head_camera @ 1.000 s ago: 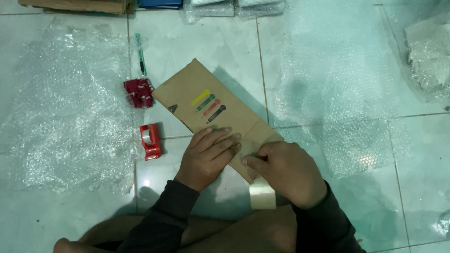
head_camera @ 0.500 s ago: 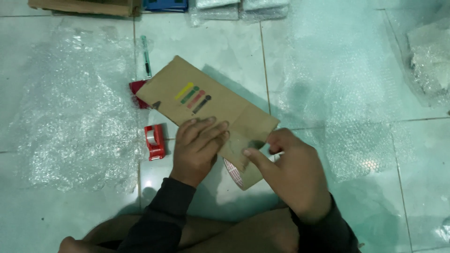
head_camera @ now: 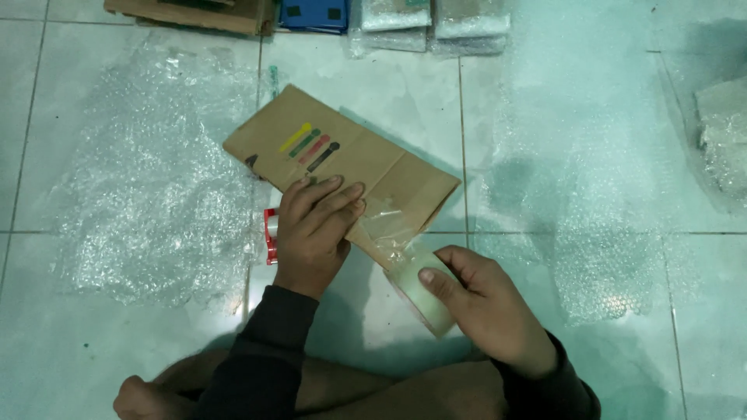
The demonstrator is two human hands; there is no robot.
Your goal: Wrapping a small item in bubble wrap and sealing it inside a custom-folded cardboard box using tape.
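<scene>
A flat brown cardboard package (head_camera: 342, 159) with coloured stripes lies slanted on the tiled floor. My left hand (head_camera: 313, 229) presses flat on its near edge, fingers together. My right hand (head_camera: 482, 307) holds a roll of clear tape (head_camera: 424, 292) just below the package's near right corner. A strip of tape (head_camera: 389, 225) stretches from the roll onto the cardboard. A red tape cutter (head_camera: 270, 233) peeks out to the left of my left hand.
Bubble wrap sheets (head_camera: 148, 194) lie at left and at right (head_camera: 599, 202). Wrapped parcels (head_camera: 432, 23), a blue box (head_camera: 311, 14) and cardboard (head_camera: 187, 14) line the far edge. A wrapped bundle (head_camera: 724, 140) sits far right. My legs are at the bottom.
The package has shifted up and left. My right hand has pulled the tape roll away from the corner toward me, drawing out a strip. The other red object is now covered.
</scene>
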